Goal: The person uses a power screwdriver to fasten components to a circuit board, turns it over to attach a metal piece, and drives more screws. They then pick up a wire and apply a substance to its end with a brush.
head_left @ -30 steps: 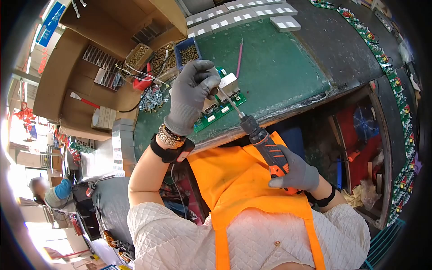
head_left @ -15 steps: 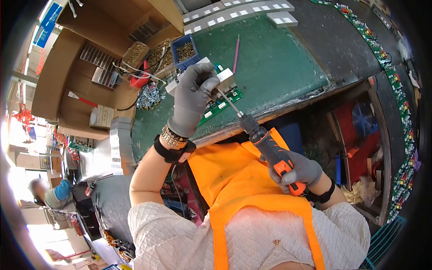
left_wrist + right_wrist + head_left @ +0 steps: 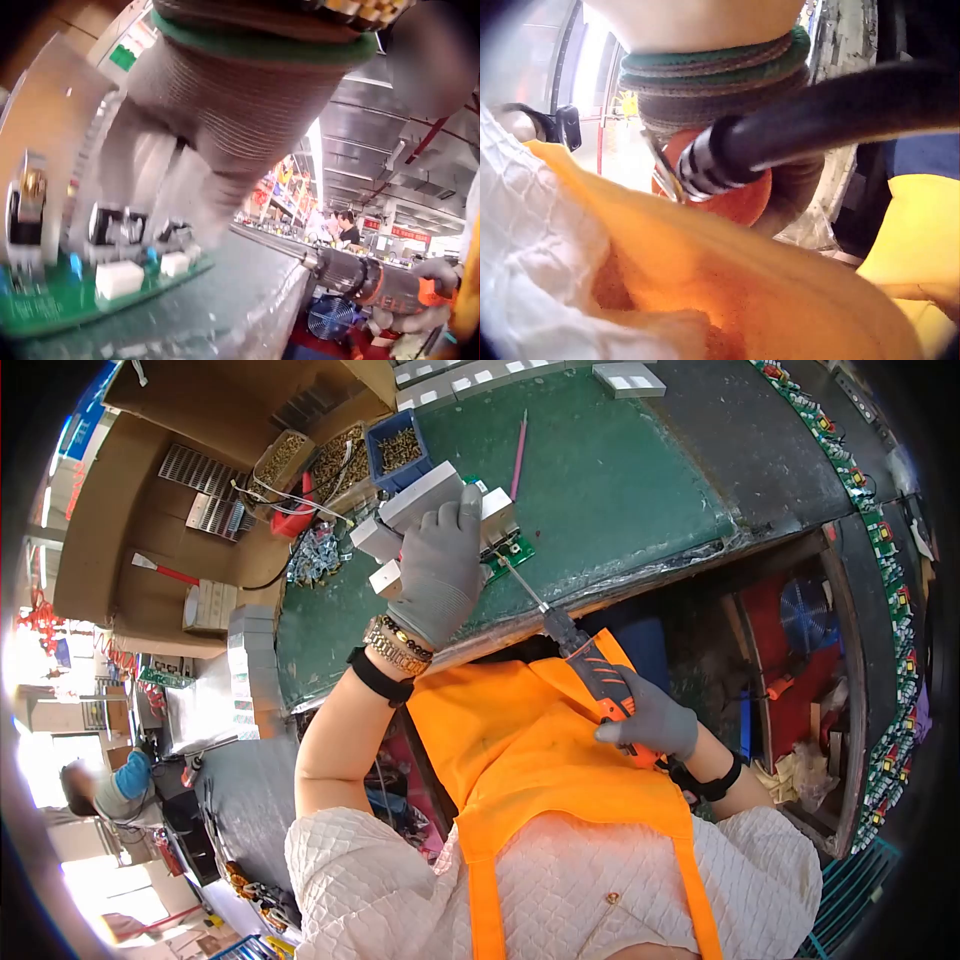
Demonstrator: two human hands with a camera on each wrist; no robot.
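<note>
My gloved left hand (image 3: 440, 565) lies over the grey metal heat sinks on a green circuit board (image 3: 517, 550), its fingers curled round a heat sink (image 3: 422, 495). In the left wrist view the board (image 3: 67, 307) carries upright metal plates, black components and white blocks. My gloved right hand (image 3: 660, 722) grips a black and orange power screwdriver (image 3: 603, 678) by its handle. Its long bit (image 3: 524, 588) points to the board's near right end, with the tip right at the board in the head view. The right wrist view shows the driver's orange end (image 3: 742, 206) and thick black cable (image 3: 840, 112).
Behind the board stand a blue bin (image 3: 398, 450) of brass-coloured screws and a tub (image 3: 340, 465) of more. A pink stick (image 3: 519, 455) lies on the green mat (image 3: 600, 470). Loose metal parts (image 3: 318, 555) sit at left, beside an open cardboard box (image 3: 110, 540).
My left hand has left the bit's tip and come down over the heat sinks. The screwdriver tip has moved to the board's edge. The head view has shifted slightly.
</note>
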